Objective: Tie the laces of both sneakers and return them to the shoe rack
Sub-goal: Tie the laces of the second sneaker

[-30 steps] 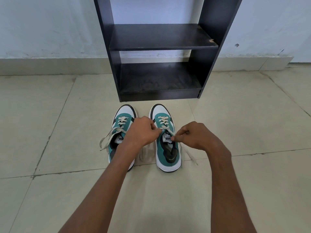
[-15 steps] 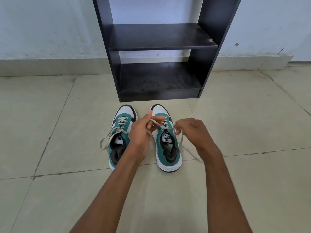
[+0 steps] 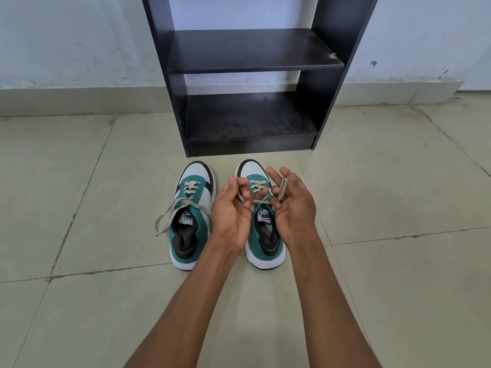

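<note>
Two green, white and black sneakers stand side by side on the floor, toes toward the rack. The left sneaker [image 3: 191,208] has loose beige laces trailing off its left side. Above the right sneaker [image 3: 261,235], my left hand [image 3: 232,211] and my right hand [image 3: 293,208] are raised palm-up. Each one holds a loop of the right sneaker's lace [image 3: 282,188], and the lace crosses between them over the tongue. The black shoe rack [image 3: 255,65] stands just behind the shoes with two bare shelves.
The floor is pale tile [image 3: 398,208] with dark grout lines. A light blue wall with a tiled skirting [image 3: 66,99] runs behind the rack.
Both hands have turned palm-up and lifted the right sneaker's lace ends, from pinching them low over the tongue to holding loops. The left sneaker has not moved.
</note>
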